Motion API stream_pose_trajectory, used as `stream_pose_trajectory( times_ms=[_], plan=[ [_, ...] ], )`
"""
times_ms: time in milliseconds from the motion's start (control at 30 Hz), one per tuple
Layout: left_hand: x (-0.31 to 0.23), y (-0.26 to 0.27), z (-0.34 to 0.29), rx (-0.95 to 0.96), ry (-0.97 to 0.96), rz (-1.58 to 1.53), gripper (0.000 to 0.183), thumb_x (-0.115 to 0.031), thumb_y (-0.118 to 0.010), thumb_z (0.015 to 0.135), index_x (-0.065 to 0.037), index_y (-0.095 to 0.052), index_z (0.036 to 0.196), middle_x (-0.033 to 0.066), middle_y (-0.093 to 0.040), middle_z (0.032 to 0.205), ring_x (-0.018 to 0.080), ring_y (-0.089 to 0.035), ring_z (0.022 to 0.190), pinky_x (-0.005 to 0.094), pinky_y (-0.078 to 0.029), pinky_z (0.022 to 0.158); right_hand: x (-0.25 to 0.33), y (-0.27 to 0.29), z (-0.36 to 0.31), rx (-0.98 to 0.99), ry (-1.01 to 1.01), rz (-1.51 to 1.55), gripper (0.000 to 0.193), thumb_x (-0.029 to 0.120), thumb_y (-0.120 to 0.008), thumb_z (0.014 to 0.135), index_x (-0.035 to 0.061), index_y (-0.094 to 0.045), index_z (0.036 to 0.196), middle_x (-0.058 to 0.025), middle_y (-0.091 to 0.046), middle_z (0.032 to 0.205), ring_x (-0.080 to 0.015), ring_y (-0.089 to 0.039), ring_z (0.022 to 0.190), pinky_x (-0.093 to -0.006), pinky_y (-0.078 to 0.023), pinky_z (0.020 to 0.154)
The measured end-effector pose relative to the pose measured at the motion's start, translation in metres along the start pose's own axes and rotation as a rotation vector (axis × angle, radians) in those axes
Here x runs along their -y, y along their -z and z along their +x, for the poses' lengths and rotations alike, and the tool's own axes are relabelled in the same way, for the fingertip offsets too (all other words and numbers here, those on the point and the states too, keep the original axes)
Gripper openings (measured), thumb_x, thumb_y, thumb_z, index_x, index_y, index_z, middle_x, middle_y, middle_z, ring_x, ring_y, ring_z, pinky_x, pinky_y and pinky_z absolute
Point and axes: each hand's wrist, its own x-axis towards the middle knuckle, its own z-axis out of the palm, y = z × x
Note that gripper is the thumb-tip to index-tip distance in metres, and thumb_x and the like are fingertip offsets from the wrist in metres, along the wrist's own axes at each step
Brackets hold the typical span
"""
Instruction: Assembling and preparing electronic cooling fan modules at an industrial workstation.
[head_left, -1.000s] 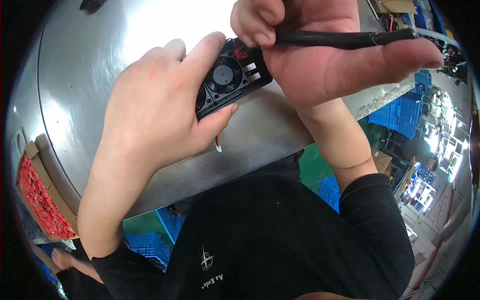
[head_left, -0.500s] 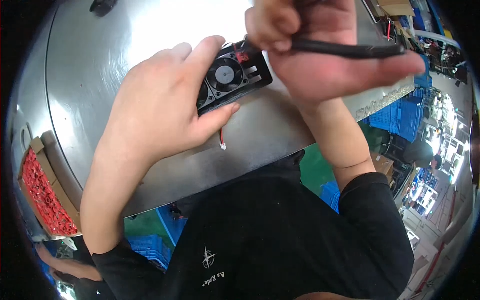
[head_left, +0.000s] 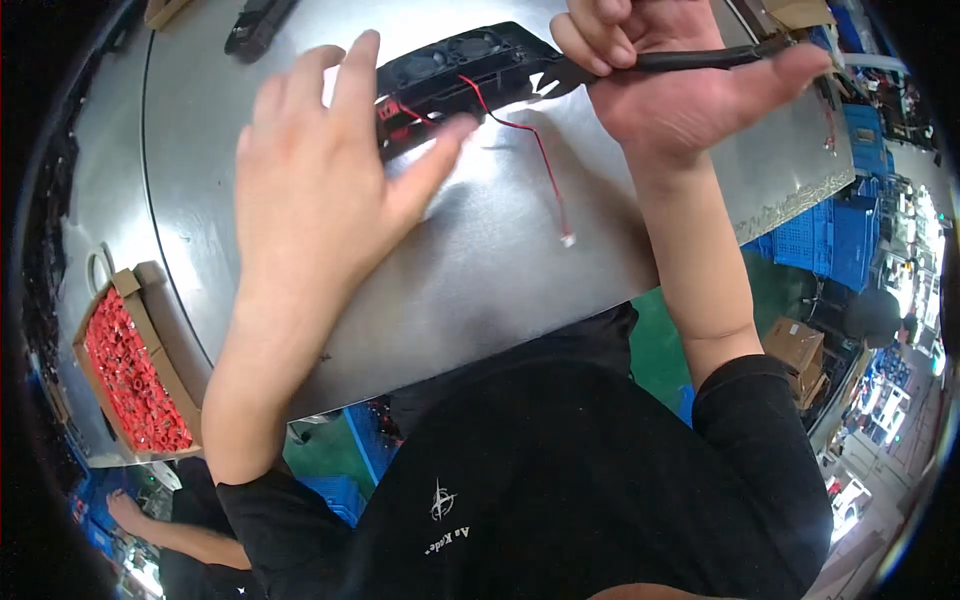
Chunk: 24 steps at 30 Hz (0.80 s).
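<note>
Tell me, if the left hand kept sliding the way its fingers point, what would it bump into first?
Probably the black fan frame: the left hand points up across the metal table, fingertips already at the frame's near edge. Depth is hard to judge.

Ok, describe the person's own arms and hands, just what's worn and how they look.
Both hands are bare: no gloves, rings or watch show on the left hand or the right hand. The forearms are bare too. Short black sleeves end near the elbows, part of a black shirt with a small white emblem on the chest.
</note>
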Motion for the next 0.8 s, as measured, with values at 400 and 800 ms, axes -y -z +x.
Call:
stream_pose_trajectory(
  times_ms=[400,800],
  plan=[
    [-0.003,-0.047,-0.004,-0.100,-0.178,-0.423,0.068,-0.043,-0.087,0.072,-0.005,-0.064,0.123,0.0150,-0.057,0.112,0.0349,-0.054,0.101,0.0460,-0.046,0.088,0.004,-0.039,-0.024,0.010,-0.147,0.494,0.119,0.106,-0.017,0.074,0.0066,-0.053,0.130,-0.0072,-0.052,0.087,-0.0136,-0.044,0.060,-0.0294,-0.039,0.057],
    [-0.005,-0.030,-0.002,0.045,-0.106,-0.691,0.035,-0.026,-0.078,0.076,-0.009,-0.061,0.102,0.0147,-0.061,0.094,0.0388,-0.059,0.090,0.0479,-0.044,0.077,-0.055,-0.020,-0.007,0.629,0.017,0.240,0.023,0.030,-0.045,0.109,0.0086,-0.051,0.103,-0.0138,-0.052,0.070,-0.0168,-0.046,0.055,-0.0300,-0.042,0.055]
  ],
)
